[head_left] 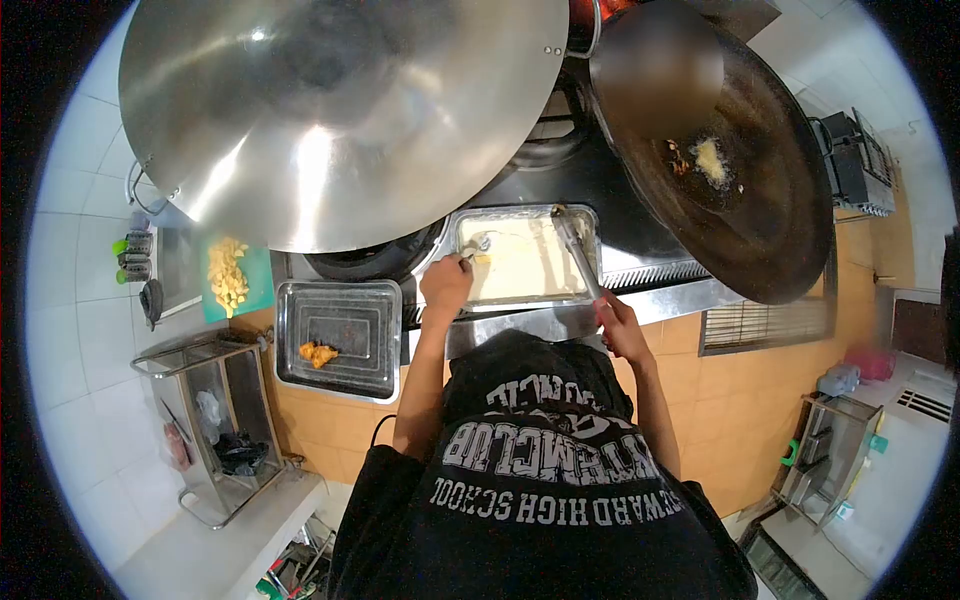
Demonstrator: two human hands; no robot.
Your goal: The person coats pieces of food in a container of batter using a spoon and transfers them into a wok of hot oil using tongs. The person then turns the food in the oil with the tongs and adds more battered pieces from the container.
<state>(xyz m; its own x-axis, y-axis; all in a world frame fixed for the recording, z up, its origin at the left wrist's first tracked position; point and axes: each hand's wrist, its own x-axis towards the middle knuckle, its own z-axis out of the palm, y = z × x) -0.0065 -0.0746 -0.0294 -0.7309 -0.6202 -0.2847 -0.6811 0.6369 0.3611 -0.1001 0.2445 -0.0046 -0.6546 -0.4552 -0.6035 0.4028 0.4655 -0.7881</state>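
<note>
Right hand [621,325] was wrapped round tongs [580,256] slanting to 11 o'clock. Left hand [447,285], slightly nearer the batter tray [520,303], pinched some small utensil [481,245]. Tray sat at left's 2, right's 10, long axis 9-to-3.

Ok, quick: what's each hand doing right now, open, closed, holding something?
Left hand: closed on a small metal utensil over the tray.
Right hand: closed on a long metal tool.

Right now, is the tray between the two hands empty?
Not empty: a pale, creamy mix is spread across most of the tray.
</note>
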